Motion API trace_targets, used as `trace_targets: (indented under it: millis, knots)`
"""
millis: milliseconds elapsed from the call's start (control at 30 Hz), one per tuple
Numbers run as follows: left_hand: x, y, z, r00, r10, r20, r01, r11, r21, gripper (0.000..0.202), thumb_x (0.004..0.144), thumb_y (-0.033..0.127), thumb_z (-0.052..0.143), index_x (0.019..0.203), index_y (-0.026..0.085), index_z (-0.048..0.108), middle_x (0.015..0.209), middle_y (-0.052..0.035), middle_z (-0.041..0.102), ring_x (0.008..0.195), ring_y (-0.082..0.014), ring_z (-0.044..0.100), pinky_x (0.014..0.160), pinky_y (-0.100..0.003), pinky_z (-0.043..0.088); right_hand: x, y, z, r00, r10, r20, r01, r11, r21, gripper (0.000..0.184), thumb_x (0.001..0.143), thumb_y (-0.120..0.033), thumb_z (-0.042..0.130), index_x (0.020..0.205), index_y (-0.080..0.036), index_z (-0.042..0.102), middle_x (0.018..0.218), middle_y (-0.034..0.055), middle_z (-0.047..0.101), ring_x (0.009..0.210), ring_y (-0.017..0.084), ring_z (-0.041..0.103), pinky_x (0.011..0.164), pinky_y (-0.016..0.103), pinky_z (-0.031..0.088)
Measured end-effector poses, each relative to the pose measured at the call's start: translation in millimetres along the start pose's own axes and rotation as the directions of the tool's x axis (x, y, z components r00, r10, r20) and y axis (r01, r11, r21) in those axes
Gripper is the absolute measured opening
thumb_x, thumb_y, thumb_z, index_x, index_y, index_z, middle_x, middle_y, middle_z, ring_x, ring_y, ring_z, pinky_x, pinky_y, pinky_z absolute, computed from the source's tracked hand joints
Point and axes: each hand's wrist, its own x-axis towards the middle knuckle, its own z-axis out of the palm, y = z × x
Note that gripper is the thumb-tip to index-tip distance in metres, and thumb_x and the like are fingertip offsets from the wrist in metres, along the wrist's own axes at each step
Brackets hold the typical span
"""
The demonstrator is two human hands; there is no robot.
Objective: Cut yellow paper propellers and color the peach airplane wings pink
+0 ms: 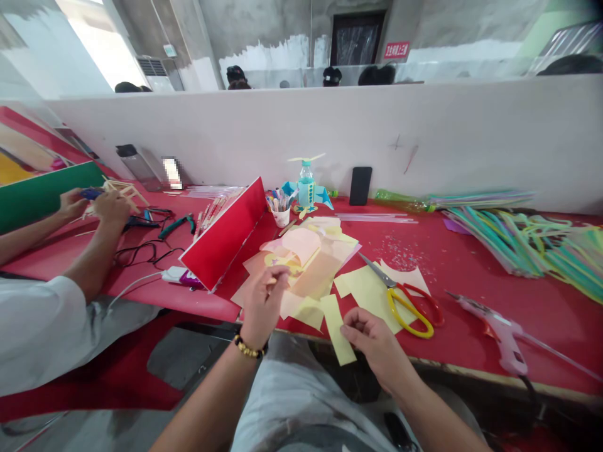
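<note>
My left hand (264,300) pinches the edge of a pile of yellow and pink paper sheets (308,263) on the red table (471,270); a bead bracelet is on its wrist. My right hand (374,339) is curled at the table's near edge, its fingers pinching a yellow paper strip (339,329) that hangs over the edge. Yellow and red scissors (407,304) lie just right of the papers.
A pink glue gun (499,333) lies at right, with bundles of green straws (527,242) behind. A red divider board (226,235), a pen cup (281,213), a bottle craft (306,185) and a phone (360,185) stand further back. A person at left handles wooden sticks (120,188).
</note>
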Motion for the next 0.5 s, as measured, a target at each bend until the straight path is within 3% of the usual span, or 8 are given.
trace_targets:
  millis: [33,133,233,333,433,500]
  knots:
    - [11,-5,-9.0,0.994,0.109,-0.014,-0.106,0.984,0.141,0.021,0.088,0.033,0.054,0.101,0.019,0.065,0.106,-0.0078,0.067,0.096,-0.021,0.062,0.083,-0.033,0.05,0,1,-3,1.0,0.008,-0.025,-0.007,1.0,0.021,0.027,0.07,-0.04,0.074,0.073,-0.02,0.055,0.062,-0.0053,0.049,0.057,0.011,0.043,0.053,0.023,0.035]
    - [47,-19,-28.1,0.931,0.261,0.257,-0.349,0.842,0.412,0.027,0.084,0.03,0.059,0.108,0.02,0.065,0.119,-0.0084,0.064,0.117,-0.0259,0.053,0.104,-0.04,0.038,-1,2,-11,0.996,0.033,-0.083,-0.026,0.997,0.077,0.026,0.07,-0.038,0.074,0.08,-0.021,0.057,0.066,-0.005,0.053,0.058,0.011,0.047,0.054,0.023,0.038]
    - [74,-22,-31.9,0.813,0.257,0.522,-0.509,0.75,0.423,0.04,0.081,0.039,0.064,0.117,0.021,0.062,0.125,-0.0076,0.061,0.125,-0.0264,0.046,0.109,-0.04,0.031,-3,3,-18,0.993,0.032,-0.114,-0.023,0.997,0.08,0.026,0.07,-0.036,0.074,0.084,-0.021,0.059,0.07,-0.0038,0.057,0.06,0.011,0.05,0.054,0.022,0.04]
    - [87,-14,-26.6,0.679,0.194,0.708,-0.622,0.665,0.415,0.058,0.071,0.048,0.073,0.122,0.022,0.059,0.122,-0.0077,0.059,0.121,-0.0277,0.046,0.106,-0.04,0.033,-7,4,-25,0.988,0.019,-0.156,-0.008,0.997,0.075,0.026,0.069,-0.034,0.074,0.086,-0.02,0.061,0.072,-0.0024,0.06,0.063,0.012,0.054,0.055,0.023,0.042]
    - [89,-4,-18.8,0.573,0.112,0.812,-0.718,0.545,0.432,0.07,0.06,0.045,0.081,0.123,0.026,0.057,0.116,-0.0073,0.059,0.109,-0.0288,0.05,0.097,-0.04,0.039,-9,5,-34,0.973,0.007,-0.23,0.004,0.999,0.047,0.029,0.067,-0.034,0.075,0.089,-0.02,0.062,0.074,-0.0003,0.063,0.065,0.015,0.057,0.056,0.025,0.045]
    - [86,-1,-12.8,0.546,0.075,0.834,-0.759,0.465,0.455,0.077,0.058,0.037,0.083,0.128,0.032,0.054,0.127,-0.0073,0.054,0.103,-0.0296,0.051,0.088,-0.04,0.042,-9,5,-40,0.961,-0.021,-0.275,0.028,0.999,0.022,0.032,0.066,-0.036,0.076,0.091,-0.02,0.063,0.075,0.0008,0.064,0.066,0.017,0.059,0.057,0.027,0.046]
